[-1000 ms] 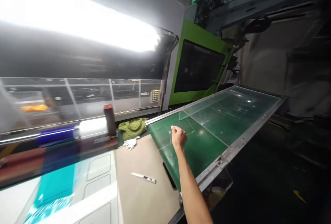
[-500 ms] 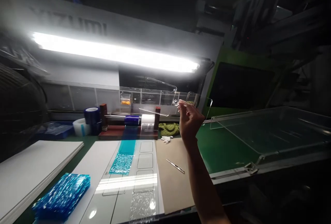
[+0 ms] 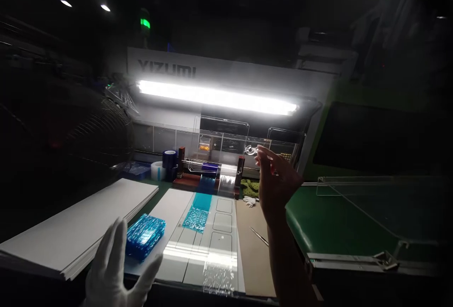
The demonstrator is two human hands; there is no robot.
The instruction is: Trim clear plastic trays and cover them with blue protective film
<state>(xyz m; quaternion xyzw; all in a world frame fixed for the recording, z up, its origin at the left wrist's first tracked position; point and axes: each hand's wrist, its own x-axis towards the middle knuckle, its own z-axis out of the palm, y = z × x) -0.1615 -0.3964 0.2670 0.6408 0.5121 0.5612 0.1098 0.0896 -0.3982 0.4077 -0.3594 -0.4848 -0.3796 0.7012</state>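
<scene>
My right hand [image 3: 278, 189] is bare and raised, pinching a thin clear plastic sheet [image 3: 221, 132] at a small curled tab, with the sheet held up against the light. At lower left, my left hand [image 3: 113, 269] wears a white glove, its fingers apart and holding nothing. Nearest to it is a stack of blue patterned film pieces [image 3: 145, 236], lying on a white template board [image 3: 222, 231]. A teal film sheet [image 3: 196, 219] and a crinkled clear film piece [image 3: 217, 276] also lie on that board.
A stack of white boards [image 3: 78, 222] lies to the left. A brown card sheet [image 3: 253, 260] holds a craft knife [image 3: 259, 236]. A loose white glove [image 3: 249, 201] lies behind it. Blue tape rolls [image 3: 170, 158] stand at the back. A green conveyor belt [image 3: 354, 217] runs along the right.
My view has swung left from the conveyor to the work table. My right hand has lifted the clear sheet up off the belt, and my gloved left hand has come into view.
</scene>
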